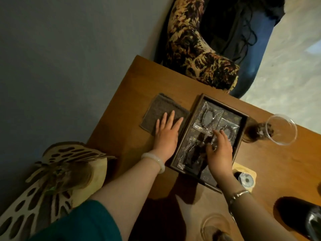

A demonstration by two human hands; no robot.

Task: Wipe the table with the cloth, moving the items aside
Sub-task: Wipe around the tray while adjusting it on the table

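Observation:
A folded brown cloth (pixel 161 110) lies on the wooden table (pixel 271 159) near its far left corner. My left hand (pixel 166 134) rests flat on the cloth's near edge, fingers spread. Right beside the cloth sits a dark rectangular tray (pixel 243 134) holding clear plastic packets (pixel 208 117). My right hand (pixel 219 150) is over the tray's middle, fingers curled down onto the packets; whether it grips one is unclear.
A clear glass (pixel 279 129) with dark contents stands right of the tray. A light wooden coaster with a small dark round item (pixel 246 180) lies near my right wrist. Another glass (pixel 215 228) and a dark bottle (pixel 311 223) stand at the near edge. A patterned armchair (pixel 194 49) is behind the table, a cut-out wooden piece (pixel 57 171) at the left.

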